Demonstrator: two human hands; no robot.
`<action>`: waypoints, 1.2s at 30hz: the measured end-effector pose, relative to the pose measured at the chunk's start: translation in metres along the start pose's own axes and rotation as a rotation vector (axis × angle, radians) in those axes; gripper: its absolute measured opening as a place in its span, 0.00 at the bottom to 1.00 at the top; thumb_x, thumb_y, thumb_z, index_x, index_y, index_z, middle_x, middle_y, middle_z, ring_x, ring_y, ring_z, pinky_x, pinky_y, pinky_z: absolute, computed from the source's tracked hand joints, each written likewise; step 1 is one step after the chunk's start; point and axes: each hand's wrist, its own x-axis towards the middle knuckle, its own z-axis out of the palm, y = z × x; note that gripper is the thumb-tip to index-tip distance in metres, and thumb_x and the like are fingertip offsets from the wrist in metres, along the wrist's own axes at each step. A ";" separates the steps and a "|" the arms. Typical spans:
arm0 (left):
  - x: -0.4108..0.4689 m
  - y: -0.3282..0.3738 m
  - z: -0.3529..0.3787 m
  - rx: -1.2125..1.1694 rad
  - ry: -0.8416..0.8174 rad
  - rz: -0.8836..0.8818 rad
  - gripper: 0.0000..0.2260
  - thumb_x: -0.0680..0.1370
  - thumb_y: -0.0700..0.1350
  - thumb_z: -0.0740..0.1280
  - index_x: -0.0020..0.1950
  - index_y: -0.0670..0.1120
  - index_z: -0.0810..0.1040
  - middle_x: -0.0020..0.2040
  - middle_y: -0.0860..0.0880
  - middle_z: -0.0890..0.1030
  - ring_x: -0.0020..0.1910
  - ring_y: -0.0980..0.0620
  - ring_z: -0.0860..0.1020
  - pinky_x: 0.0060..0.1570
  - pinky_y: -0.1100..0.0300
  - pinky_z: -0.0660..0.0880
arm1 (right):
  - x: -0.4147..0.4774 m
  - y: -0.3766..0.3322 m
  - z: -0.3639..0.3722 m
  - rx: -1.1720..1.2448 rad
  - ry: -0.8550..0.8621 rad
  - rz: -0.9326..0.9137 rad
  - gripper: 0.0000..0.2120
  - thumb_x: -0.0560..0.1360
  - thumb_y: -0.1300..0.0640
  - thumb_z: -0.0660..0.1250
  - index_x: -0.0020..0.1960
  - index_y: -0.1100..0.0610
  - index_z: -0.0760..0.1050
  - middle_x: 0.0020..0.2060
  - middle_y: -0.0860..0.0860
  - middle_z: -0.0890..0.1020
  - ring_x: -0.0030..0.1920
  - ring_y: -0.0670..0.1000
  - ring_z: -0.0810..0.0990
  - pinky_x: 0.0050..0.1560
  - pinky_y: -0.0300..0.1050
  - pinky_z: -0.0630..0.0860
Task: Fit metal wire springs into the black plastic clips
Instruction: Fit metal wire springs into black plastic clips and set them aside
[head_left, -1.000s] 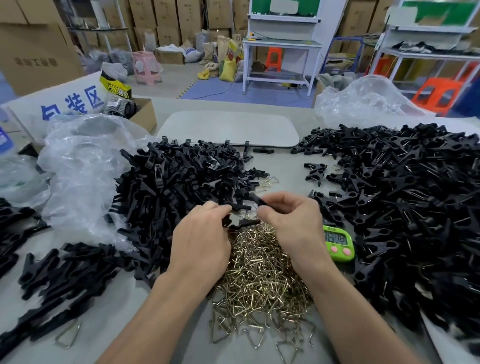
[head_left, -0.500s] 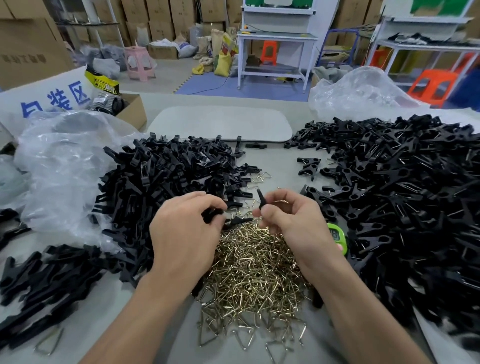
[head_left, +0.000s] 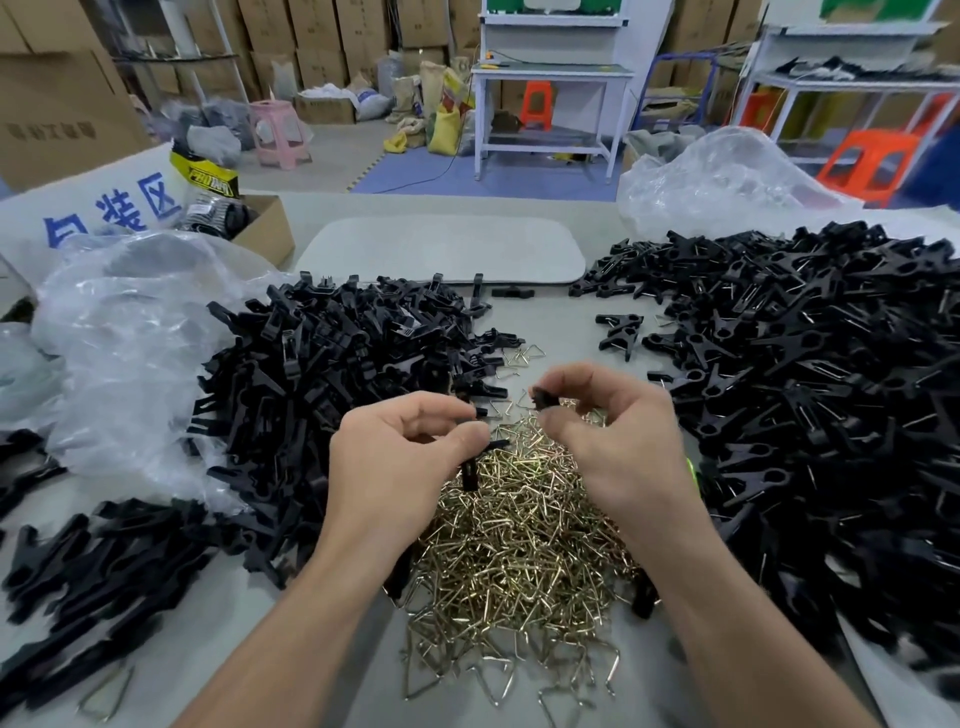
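Entry: we log this as a factory packing and assembly floor.
- Cardboard cartons (head_left: 322, 36) stand stacked wall-high from 10 to 1 o'clock.
- A white steel workbench (head_left: 550, 73) stands at 12 o'clock and a shelf rack (head_left: 852, 83) at 2.
- Plastic stools sit on the floor: a pink stool (head_left: 275, 130) at 11 and an orange stool (head_left: 862, 161) at 2.
- Filled sacks (head_left: 441, 124) lie on the floor at 12.
- On our worktable (head_left: 561, 332), black clips (head_left: 322, 374) lie in bulk heaps at 9 and 3, with wire springs (head_left: 519, 530) at 6.
- A clear poly bag (head_left: 119, 353) lies at 9.
- A white sign (head_left: 109, 208) with blue characters stands at 10.
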 end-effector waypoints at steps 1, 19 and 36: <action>0.000 -0.001 0.000 0.015 0.010 0.002 0.08 0.69 0.50 0.82 0.43 0.61 0.87 0.37 0.57 0.87 0.36 0.57 0.85 0.41 0.57 0.81 | 0.000 -0.001 -0.001 -0.083 0.011 -0.044 0.17 0.74 0.65 0.76 0.47 0.42 0.84 0.43 0.39 0.86 0.47 0.42 0.83 0.51 0.36 0.79; -0.009 0.007 0.003 0.142 0.003 0.025 0.05 0.73 0.53 0.79 0.38 0.62 0.86 0.29 0.60 0.82 0.25 0.65 0.76 0.25 0.73 0.68 | 0.002 -0.002 -0.002 0.502 -0.205 0.382 0.06 0.74 0.66 0.74 0.48 0.57 0.82 0.45 0.65 0.87 0.40 0.54 0.85 0.42 0.43 0.82; -0.007 0.011 0.003 -0.150 -0.109 0.092 0.19 0.69 0.36 0.81 0.45 0.63 0.88 0.41 0.55 0.88 0.37 0.59 0.83 0.39 0.67 0.79 | 0.003 0.000 0.001 0.535 -0.226 0.484 0.06 0.79 0.61 0.68 0.44 0.59 0.79 0.33 0.56 0.83 0.31 0.50 0.76 0.37 0.44 0.71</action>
